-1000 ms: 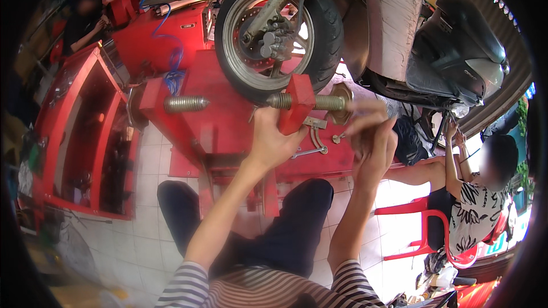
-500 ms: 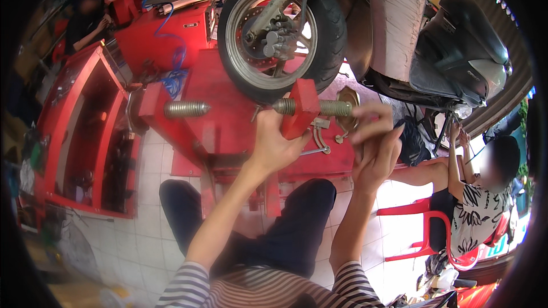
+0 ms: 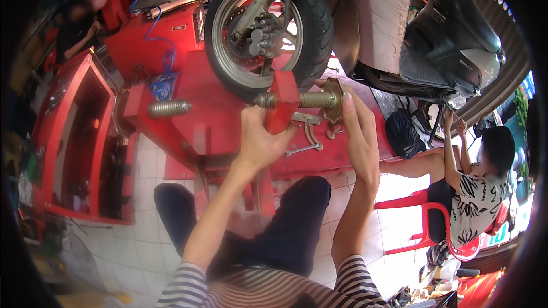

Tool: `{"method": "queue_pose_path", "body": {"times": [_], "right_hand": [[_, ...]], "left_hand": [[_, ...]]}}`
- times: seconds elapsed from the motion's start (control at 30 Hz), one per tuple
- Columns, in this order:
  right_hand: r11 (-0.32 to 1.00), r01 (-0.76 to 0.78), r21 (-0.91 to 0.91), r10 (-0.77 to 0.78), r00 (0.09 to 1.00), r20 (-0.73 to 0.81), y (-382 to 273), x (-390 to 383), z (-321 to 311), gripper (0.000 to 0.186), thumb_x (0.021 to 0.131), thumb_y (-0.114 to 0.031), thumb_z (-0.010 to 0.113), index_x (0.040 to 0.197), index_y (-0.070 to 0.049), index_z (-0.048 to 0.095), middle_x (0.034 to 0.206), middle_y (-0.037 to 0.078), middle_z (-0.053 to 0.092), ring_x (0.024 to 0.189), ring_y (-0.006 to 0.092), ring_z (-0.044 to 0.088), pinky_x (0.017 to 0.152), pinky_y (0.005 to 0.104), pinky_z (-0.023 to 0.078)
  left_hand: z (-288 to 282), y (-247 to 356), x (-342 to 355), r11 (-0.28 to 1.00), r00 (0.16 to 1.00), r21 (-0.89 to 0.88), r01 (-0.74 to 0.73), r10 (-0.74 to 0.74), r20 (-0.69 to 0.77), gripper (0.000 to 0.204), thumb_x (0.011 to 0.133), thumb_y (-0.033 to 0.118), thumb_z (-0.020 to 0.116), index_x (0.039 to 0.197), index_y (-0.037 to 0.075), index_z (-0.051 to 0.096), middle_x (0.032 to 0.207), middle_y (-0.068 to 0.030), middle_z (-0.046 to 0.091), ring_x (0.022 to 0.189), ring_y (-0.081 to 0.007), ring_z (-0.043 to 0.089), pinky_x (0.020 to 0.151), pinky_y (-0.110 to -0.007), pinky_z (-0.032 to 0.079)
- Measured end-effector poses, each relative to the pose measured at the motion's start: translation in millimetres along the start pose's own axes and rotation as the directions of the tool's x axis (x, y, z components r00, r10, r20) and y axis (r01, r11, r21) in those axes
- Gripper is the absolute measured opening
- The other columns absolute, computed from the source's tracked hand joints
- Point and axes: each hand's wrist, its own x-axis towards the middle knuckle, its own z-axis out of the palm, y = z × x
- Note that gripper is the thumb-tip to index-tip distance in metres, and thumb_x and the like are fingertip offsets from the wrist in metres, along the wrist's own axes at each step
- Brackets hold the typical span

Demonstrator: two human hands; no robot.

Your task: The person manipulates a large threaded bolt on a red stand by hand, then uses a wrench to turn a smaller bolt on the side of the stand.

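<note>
Right hand: grip closed on the scalloped, brass-coloured handwheel, fingers against its right face, one fingertip showing past its upper left rim. Left hand: grip closed around a red upright, thumb on the right side, fingers on the left, just below the hole where a coarse threaded rod passes through. Handwheel sits at the right end of this rod; the opposite end is tapered and pokes out left of the upright. Facing it, well apart and roughly in line, a second threaded rod with a tapered tip juts from a slanting red arm. Beneath and beyond the hands lies a red platform; on it, near the left hand, an open-ended wrench, a curved metal bracket and a small metal fitting, exact type unclear. Behind the rods stands a scooter's front wheel, disc brake and caliper visible on the near side. Further left: coiled blue hose, red box-shaped unit, red-framed cabinet. To the right: black bag and a co-worker seated on a red plastic chair, both hands raised together. Floor: pale square tiles.
</note>
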Motion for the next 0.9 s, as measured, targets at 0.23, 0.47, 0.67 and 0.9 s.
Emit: {"method": "queue_pose_path", "body": {"times": [0.23,0.47,0.67,0.9], "right_hand": [[0.862,0.480,0.166,-0.503,0.850,0.157,17,8,-28,0.053,0.083,-0.003,0.069,0.133,0.001,0.052,0.136,0.018,0.050,0.123,0.0187,0.051,0.097,0.0378,0.047],[0.997,0.074,0.005,-0.074,0.979,0.188,2,7,-28,0.042,0.099,-0.019,0.055,0.136,-0.001,0.045,0.134,0.016,0.054,0.121,0.0230,0.056,0.098,0.0356,0.046],[0.933,0.258,0.250,-0.287,0.954,0.090,5,1,-29,0.041,0.098,-0.018,0.057,0.134,0.000,0.044,0.136,0.018,0.051,0.127,0.0265,0.050,0.102,0.0364,0.044],[0.903,0.418,0.095,-0.429,0.884,0.185,6,8,-23,0.029,0.101,-0.018,0.052,0.121,0.003,0.054,0.132,0.018,0.052,0.126,0.0242,0.051,0.101,0.0351,0.045]], "left_hand": [[0,-2,0,1.000,1.000,0.026,-0.011,0.011,-0.006,0.016,0.069,0.001,0.064,0.063,-0.001,0.049,0.052,-0.0007,0.043,0.050,-0.0083,0.038,0.048,-0.029,0.032],[-2,-3,0,1.000,1.000,0.025,-0.002,0.003,-0.012,0.019,0.072,0.002,0.066,0.062,0.000,0.050,0.052,-0.0008,0.043,0.050,-0.0082,0.039,0.048,-0.029,0.032],[1,5,2,0.999,1.000,0.039,-0.006,0.005,0.011,0.022,0.078,0.010,0.073,0.072,0.000,0.055,0.060,-0.0046,0.051,0.055,-0.0140,0.047,0.053,-0.031,0.038],[-4,11,2,0.999,0.998,0.046,-0.013,0.010,0.059,0.027,0.079,0.015,0.075,0.098,-0.001,0.066,0.081,-0.0130,0.070,0.070,-0.0234,0.068,0.067,-0.034,0.051]]}}
